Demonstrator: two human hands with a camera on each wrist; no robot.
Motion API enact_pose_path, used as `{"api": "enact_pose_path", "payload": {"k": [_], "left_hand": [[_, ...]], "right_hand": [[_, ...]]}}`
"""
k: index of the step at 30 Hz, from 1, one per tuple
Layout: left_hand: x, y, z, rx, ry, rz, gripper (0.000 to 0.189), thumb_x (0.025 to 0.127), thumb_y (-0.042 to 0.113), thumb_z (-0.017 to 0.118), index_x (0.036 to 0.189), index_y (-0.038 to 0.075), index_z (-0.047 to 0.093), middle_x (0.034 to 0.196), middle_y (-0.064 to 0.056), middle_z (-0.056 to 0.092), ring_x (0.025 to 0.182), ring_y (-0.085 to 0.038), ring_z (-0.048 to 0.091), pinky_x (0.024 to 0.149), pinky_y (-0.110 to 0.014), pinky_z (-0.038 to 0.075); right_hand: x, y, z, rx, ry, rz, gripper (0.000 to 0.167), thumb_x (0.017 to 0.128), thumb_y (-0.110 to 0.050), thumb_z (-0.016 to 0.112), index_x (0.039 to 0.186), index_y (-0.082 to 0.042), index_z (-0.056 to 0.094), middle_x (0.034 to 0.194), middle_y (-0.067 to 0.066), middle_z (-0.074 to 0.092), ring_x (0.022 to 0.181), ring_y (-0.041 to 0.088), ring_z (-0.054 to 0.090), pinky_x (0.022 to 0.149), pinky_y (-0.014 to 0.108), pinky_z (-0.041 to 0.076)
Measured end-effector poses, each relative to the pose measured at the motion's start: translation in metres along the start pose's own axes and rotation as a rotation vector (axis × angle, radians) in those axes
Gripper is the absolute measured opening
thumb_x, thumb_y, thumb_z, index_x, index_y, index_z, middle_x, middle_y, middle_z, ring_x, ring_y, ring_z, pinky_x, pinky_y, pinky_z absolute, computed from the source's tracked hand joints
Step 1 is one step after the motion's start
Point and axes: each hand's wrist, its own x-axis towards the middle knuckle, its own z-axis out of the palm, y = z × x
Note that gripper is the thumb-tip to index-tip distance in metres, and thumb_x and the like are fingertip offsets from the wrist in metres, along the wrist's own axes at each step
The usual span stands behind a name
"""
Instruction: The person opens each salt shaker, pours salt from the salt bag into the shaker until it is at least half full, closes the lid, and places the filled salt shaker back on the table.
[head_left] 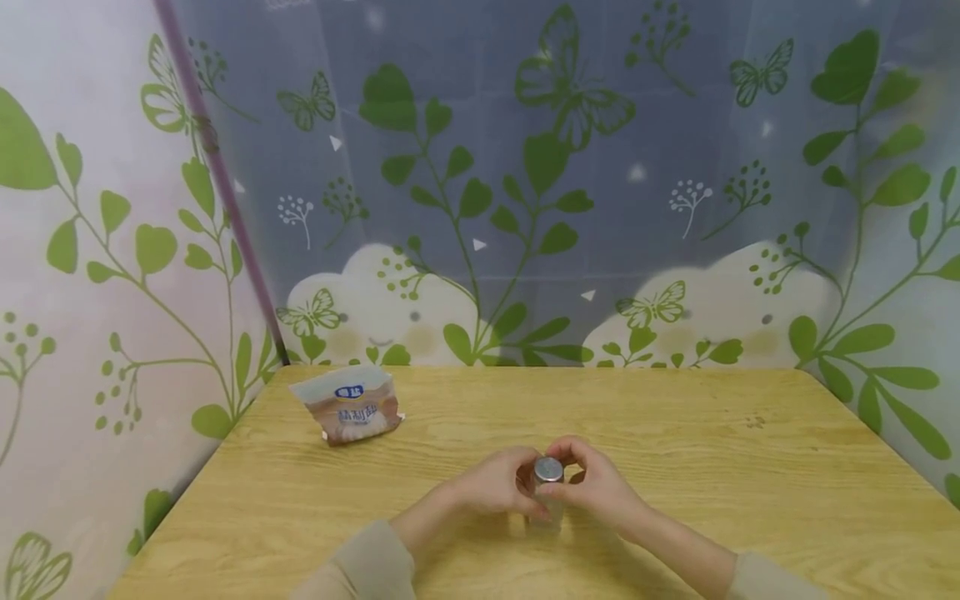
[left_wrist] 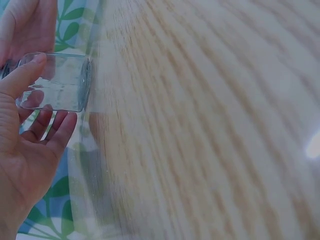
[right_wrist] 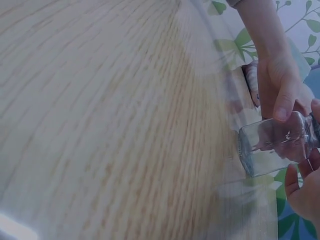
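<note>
A small clear glass jar (left_wrist: 65,82) with a silver metal lid (head_left: 549,469) stands upright at the front middle of the table. My left hand (head_left: 495,483) grips the glass from the left, thumb on the near side and fingers on the far side. From the right, my right hand (head_left: 600,492) pinches around the lid and neck with thumb and forefinger. In the right wrist view the jar's square body (right_wrist: 257,150) shows through as bare glass, with fingers visible behind it. Whether the lid is loose or tight cannot be seen.
A pinkish-brown and white bag of salt (head_left: 363,408) stands at the back left of the wooden table (head_left: 675,433). Patterned curtains (head_left: 480,167) with leaves and butterflies hang behind and at both sides of the table.
</note>
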Motion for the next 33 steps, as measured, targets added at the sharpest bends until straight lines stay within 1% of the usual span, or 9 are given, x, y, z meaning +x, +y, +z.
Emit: {"api": "enact_pose_path", "payload": {"k": [4, 9, 12, 16, 20, 27, 30, 33], "left_hand": [[0.0004, 0.0006, -0.0005, 0.011, -0.003, 0.001, 0.039, 0.070, 0.013, 0.080, 0.101, 0.012, 0.056, 0.088, 0.005, 0.055, 0.080, -0.010, 0.052, 0.070, -0.024, 0.046], [0.0016, 0.0016, -0.0026, 0.021, 0.005, -0.003, 0.039, 0.070, 0.013, 0.080, 0.100, 0.012, 0.056, 0.086, 0.005, 0.056, 0.078, -0.008, 0.052, 0.069, -0.023, 0.046], [0.0016, 0.0012, -0.0022, 0.018, 0.003, -0.001, 0.039, 0.070, 0.012, 0.080, 0.101, 0.012, 0.056, 0.087, 0.005, 0.056, 0.078, -0.007, 0.052, 0.070, -0.024, 0.046], [0.0007, 0.0000, -0.0010, 0.010, -0.006, 0.001, 0.040, 0.071, 0.013, 0.080, 0.104, 0.012, 0.057, 0.089, 0.005, 0.056, 0.080, -0.007, 0.052, 0.072, -0.024, 0.046], [-0.0005, -0.0014, -0.0001, 0.001, -0.011, -0.007, 0.039, 0.072, 0.014, 0.079, 0.103, 0.011, 0.056, 0.089, 0.005, 0.056, 0.080, -0.009, 0.052, 0.072, -0.024, 0.046], [-0.0016, -0.0016, 0.0027, -0.003, -0.005, -0.023, 0.038, 0.071, 0.012, 0.080, 0.100, 0.011, 0.056, 0.086, 0.005, 0.056, 0.077, -0.008, 0.051, 0.068, -0.024, 0.046], [-0.0009, -0.0010, 0.0030, 0.002, -0.001, -0.014, 0.040, 0.070, 0.011, 0.080, 0.102, 0.011, 0.057, 0.088, 0.005, 0.056, 0.079, -0.008, 0.052, 0.070, -0.024, 0.046], [0.0008, 0.0004, 0.0013, 0.018, 0.014, 0.001, 0.041, 0.069, 0.011, 0.080, 0.103, 0.010, 0.058, 0.089, 0.005, 0.056, 0.080, -0.008, 0.053, 0.072, -0.024, 0.046]], "right_hand": [[0.0015, 0.0012, -0.0008, -0.002, -0.014, -0.020, 0.037, 0.080, -0.018, 0.072, 0.109, -0.003, 0.054, 0.104, 0.007, 0.057, 0.098, 0.020, 0.048, 0.079, 0.035, 0.040], [0.0025, 0.0010, -0.0033, 0.002, -0.036, -0.040, 0.038, 0.083, -0.017, 0.069, 0.113, 0.000, 0.053, 0.108, 0.011, 0.056, 0.100, 0.022, 0.047, 0.080, 0.036, 0.041], [0.0026, 0.0003, -0.0038, -0.008, -0.035, -0.033, 0.042, 0.082, -0.018, 0.070, 0.115, 0.000, 0.052, 0.109, 0.011, 0.056, 0.100, 0.023, 0.047, 0.079, 0.036, 0.041], [0.0026, -0.0008, -0.0032, -0.043, -0.015, -0.016, 0.044, 0.079, -0.020, 0.074, 0.113, -0.001, 0.053, 0.103, 0.008, 0.056, 0.096, 0.021, 0.047, 0.075, 0.032, 0.040], [0.0017, -0.0014, -0.0029, -0.063, -0.012, -0.018, 0.041, 0.079, -0.020, 0.074, 0.109, -0.002, 0.054, 0.098, 0.007, 0.055, 0.092, 0.020, 0.047, 0.073, 0.030, 0.038], [-0.0008, 0.0007, -0.0039, -0.064, -0.052, -0.060, 0.039, 0.082, -0.018, 0.071, 0.113, -0.002, 0.054, 0.103, 0.009, 0.054, 0.093, 0.019, 0.046, 0.072, 0.029, 0.042], [0.0000, 0.0008, -0.0037, -0.084, -0.035, -0.067, 0.041, 0.081, -0.018, 0.072, 0.114, -0.002, 0.053, 0.103, 0.008, 0.055, 0.092, 0.017, 0.047, 0.070, 0.028, 0.043], [0.0018, -0.0013, -0.0038, -0.101, -0.010, -0.059, 0.042, 0.079, -0.019, 0.074, 0.111, -0.002, 0.053, 0.100, 0.007, 0.055, 0.091, 0.017, 0.048, 0.070, 0.028, 0.043]]}}
